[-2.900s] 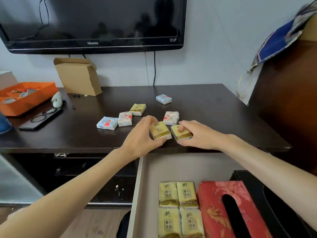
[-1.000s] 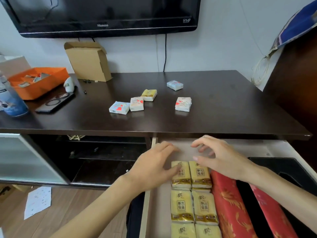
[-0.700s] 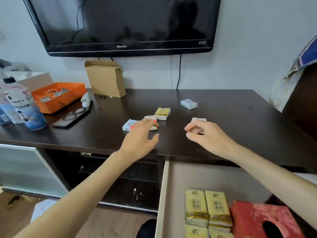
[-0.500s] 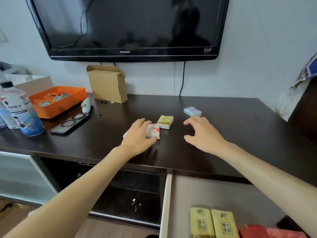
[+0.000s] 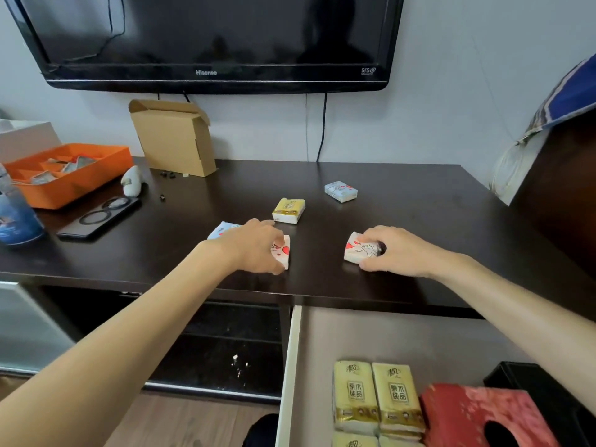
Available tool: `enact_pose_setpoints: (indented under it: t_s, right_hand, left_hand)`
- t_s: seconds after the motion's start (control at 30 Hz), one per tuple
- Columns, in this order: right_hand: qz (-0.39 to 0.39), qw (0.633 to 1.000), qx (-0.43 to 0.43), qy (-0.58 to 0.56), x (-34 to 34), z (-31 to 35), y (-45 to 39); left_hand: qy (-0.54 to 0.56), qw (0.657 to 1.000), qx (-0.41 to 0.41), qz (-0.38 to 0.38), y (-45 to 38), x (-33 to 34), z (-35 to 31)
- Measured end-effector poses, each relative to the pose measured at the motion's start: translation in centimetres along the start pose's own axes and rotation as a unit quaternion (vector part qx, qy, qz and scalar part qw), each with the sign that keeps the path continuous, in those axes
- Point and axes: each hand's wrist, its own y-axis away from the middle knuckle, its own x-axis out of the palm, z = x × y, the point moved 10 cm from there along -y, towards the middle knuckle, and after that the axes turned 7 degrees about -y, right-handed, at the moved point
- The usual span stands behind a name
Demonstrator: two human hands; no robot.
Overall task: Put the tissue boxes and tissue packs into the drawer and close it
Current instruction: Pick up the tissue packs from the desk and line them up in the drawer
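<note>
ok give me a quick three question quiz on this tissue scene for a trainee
1. True or false: the drawer is shut.
2. How many tissue packs are on the tabletop, counting those under the hands?
3. What does the right hand grip? A) white pack with red hearts B) phone C) cardboard box

Key:
1. False, it is open.
2. Five: the yellow pack, the far pale blue pack, the blue pack beside the left hand, the left hand's heart pack, the right hand's heart pack.
3. A

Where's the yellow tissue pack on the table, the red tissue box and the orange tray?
yellow tissue pack [image 5: 289, 210], head view, top face
red tissue box [image 5: 467, 411], head view, top face
orange tray [image 5: 80, 185], head view, front wall
</note>
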Motion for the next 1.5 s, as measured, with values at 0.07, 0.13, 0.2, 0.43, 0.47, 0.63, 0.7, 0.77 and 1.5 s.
enact_pose_setpoints:
  t_s: [0.07, 0.13, 0.2, 0.43, 0.47, 0.63, 0.7, 0.77, 1.5]
  right_hand:
    - [0.013, 1.000, -0.016, 0.023, 0.0, 0.6, 1.4]
    - [0.017, 0.999, -0.018, 0.030, 0.0, 1.0, 3.0]
    - [0.004, 0.999, -0.026, 0.025, -0.2, 1.4, 4.8]
    - [-0.043, 0.994, -0.063, -0.080, 0.6, 2.3, 12.5]
    - [-0.041, 0.993, -0.064, -0.092, 0.8, 2.2, 13.8]
    - [-0.012, 0.992, -0.071, -0.103, 2.4, 2.5, 19.8]
    - [0.003, 0.992, -0.079, -0.094, 3.2, 2.8, 21.8]
    - [0.021, 0.993, -0.090, -0.071, 4.3, 3.1, 23.4]
    - [0.078, 0.977, -0.145, 0.138, 10.3, 4.6, 25.1]
  left_hand:
    - [0.007, 1.000, 0.008, 0.005, 0.7, 0.0, -0.3]
    - [0.006, 1.000, 0.011, 0.008, 1.4, 0.2, -0.6]
    - [0.003, 1.000, 0.018, -0.019, 2.3, -0.1, -1.1]
    - [0.131, 0.985, 0.072, -0.086, 8.5, -1.1, -6.5]
    - [0.146, 0.981, 0.086, -0.095, 9.9, -1.0, -7.7]
    - [0.171, 0.966, 0.160, -0.109, 16.3, 1.5, -13.5]
    - [0.165, 0.960, 0.193, -0.122, 18.3, 2.7, -15.6]
    - [0.145, 0.954, 0.225, -0.136, 19.8, 4.0, -17.2]
    - [0.067, 0.957, 0.253, -0.121, 20.8, 9.2, -19.6]
